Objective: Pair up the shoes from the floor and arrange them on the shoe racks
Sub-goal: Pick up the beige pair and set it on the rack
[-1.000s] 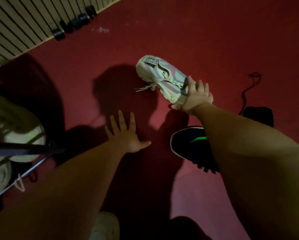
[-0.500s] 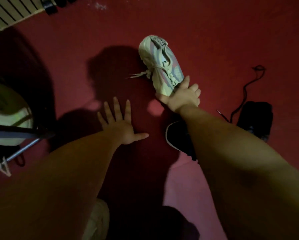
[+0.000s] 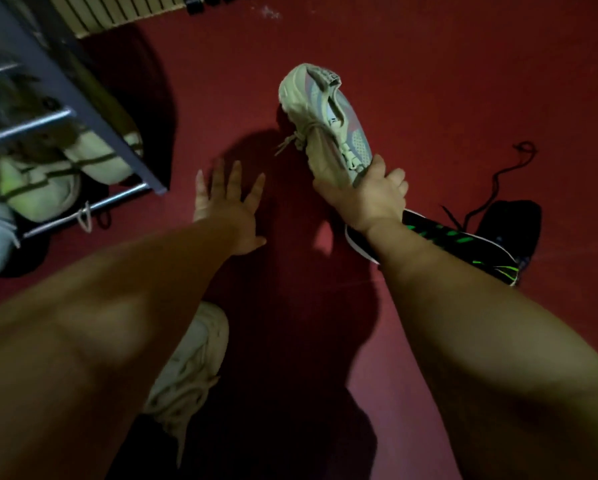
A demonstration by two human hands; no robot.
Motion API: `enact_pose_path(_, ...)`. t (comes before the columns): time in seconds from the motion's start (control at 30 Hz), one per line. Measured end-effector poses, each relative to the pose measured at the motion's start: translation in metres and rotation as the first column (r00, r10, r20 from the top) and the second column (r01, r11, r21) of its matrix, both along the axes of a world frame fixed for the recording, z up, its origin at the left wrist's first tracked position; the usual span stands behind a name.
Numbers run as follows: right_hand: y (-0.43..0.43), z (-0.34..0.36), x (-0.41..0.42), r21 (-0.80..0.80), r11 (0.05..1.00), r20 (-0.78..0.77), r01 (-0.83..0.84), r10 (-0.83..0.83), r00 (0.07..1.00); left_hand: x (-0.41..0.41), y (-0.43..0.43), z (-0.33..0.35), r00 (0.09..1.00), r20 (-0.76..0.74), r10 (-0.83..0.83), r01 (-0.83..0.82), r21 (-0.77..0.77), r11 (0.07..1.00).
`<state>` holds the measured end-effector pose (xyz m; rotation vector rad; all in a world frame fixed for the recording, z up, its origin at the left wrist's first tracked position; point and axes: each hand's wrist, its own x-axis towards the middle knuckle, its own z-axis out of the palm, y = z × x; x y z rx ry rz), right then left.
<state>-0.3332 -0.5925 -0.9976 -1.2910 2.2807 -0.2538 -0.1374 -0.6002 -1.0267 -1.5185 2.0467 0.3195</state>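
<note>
The right hand (image 3: 366,199) now grips the pale sneaker (image 3: 325,119), tipping it up for racking, while the left hand (image 3: 228,206) stays spread and empty on the floor (image 3: 446,81).

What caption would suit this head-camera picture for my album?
Right hand grips a pale sneaker above red floor; left hand open near the rack.

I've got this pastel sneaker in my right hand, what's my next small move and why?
Probably lower the open left hand onto the similar cream sneaker under your left forearm. Your right hand grips the pastel sneaker, so both could go to the rack as a pair.
</note>
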Motion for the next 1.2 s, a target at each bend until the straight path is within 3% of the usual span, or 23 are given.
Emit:
enact_pose_path(0.2, 0.068, 0.002, 0.041, -0.040, 0.997, -0.009, -0.065, 0.065, 0.998, 0.027, 0.057, 0.038, 0.991, -0.102, 0.087, -0.098, -0.107, 0.989)
enact_pose_path(0.47, 0.146, 0.023, 0.118, 0.073, 0.984, 0.028, -0.162, 0.160, 0.987, 0.121, 0.157, 0.118, 0.996, 0.036, -0.076, 0.080, -0.124, 0.989)
enact_pose_path(0.67, 0.173, 0.024, 0.191, 0.067, 0.919, -0.128, -0.389, 0.395, 0.910, 0.197, 0.226, 0.104, 0.924, -0.076, 0.376, -0.378, -0.028, 0.925)
enact_pose_path(0.83, 0.198, 0.013, 0.267, 0.121, 0.824, -0.260, -0.554, 0.565, 0.783, 0.283, 0.304, 0.061, 0.906, 0.042, 0.420, -0.421, 0.010, 0.907)
enact_pose_path(0.93, 0.211, 0.023, 0.308, 0.150, 0.756, -0.251, -0.637, 0.652, 0.716, 0.334, 0.335, 0.055, 0.840, 0.064, 0.539, -0.542, 0.064, 0.838)
enact_pose_path(1.1, 0.254, -0.003, 0.380, 0.073, 0.775, -0.156, -0.628, 0.631, 0.760, 0.386, 0.367, 0.038, 0.780, 0.017, 0.625, -0.625, 0.062, 0.778)
enact_pose_path(1.2, 0.295, -0.033, 0.411, 0.133, 0.780, -0.094, -0.612, 0.625, 0.775, 0.409, 0.391, 0.034, 0.733, -0.037, 0.679, -0.675, 0.083, 0.733)
